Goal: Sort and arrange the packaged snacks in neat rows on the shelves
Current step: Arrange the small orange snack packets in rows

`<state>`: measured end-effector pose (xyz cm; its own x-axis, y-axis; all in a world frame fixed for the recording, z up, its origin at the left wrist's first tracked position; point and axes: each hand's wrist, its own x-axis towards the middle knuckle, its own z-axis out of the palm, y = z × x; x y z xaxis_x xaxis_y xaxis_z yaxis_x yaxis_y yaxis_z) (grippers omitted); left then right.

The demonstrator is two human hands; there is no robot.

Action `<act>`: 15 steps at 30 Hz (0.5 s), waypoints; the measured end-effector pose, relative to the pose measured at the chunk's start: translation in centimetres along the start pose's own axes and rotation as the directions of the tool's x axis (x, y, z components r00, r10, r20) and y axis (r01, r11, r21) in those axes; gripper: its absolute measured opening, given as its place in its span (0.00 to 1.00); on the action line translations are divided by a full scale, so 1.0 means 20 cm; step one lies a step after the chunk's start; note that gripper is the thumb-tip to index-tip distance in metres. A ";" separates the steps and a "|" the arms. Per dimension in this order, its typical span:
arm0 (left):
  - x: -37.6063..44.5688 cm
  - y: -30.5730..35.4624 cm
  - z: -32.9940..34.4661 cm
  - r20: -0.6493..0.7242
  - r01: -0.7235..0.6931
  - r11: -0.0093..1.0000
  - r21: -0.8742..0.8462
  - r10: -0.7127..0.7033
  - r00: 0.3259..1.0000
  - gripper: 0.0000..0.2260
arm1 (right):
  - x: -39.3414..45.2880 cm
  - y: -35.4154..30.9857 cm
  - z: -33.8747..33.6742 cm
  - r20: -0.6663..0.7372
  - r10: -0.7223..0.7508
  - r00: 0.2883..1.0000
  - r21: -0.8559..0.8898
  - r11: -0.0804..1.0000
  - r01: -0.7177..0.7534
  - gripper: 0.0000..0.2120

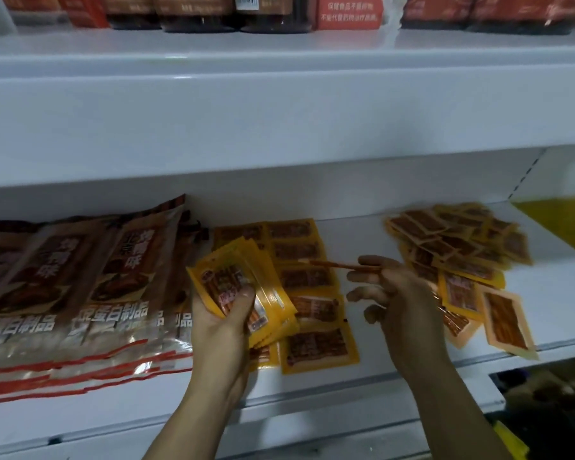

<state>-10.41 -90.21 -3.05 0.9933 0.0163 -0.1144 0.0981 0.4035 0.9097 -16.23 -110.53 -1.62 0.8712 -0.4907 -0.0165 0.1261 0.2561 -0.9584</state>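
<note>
Your left hand (224,313) grips a fanned stack of packets (246,287); your right hand (389,287) pinches one packet (332,264) edge-on. Lay it flat, squared onto the near-left rows (312,293), away from the loose pile (458,257) far right.

Dim, cool light, soft motion blur throughout, wide-angle bowing at the edges, darkness bottom right.

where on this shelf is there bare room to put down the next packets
Bare shelf lies between the arranged column of packets and the loose pile. Crowded: large bags at left, pile at right.
</note>
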 end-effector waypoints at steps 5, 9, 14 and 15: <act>0.01 0.04 -0.06 -0.072 -0.078 0.997 0.012 0.079 0.994 0.21 | 0.07 0.10 -0.10 0.003 0.023 1.000 -0.271 0.962 -0.021 0.14; -0.02 0.03 -0.05 -0.106 -0.109 0.994 -0.004 0.108 0.988 0.23 | 0.08 0.22 -0.09 0.090 0.074 0.993 -0.405 0.914 -0.031 0.06; -0.06 -0.01 -0.03 -0.174 -0.146 0.989 -0.022 0.140 0.975 0.23 | 0.09 0.29 -0.04 0.099 -0.010 0.995 -0.584 0.809 0.066 0.07; -0.07 -0.02 -0.03 -0.189 -0.147 0.989 -0.027 0.140 0.972 0.23 | 0.10 0.30 -0.04 0.114 -0.052 0.992 -0.628 0.770 0.112 0.06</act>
<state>-11.84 -89.89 -3.43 0.9677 0.2451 -0.0594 -0.0511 0.4213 0.9055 -14.09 -110.54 -7.61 0.9119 -0.4051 0.0657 -0.1030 -0.3807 -0.9189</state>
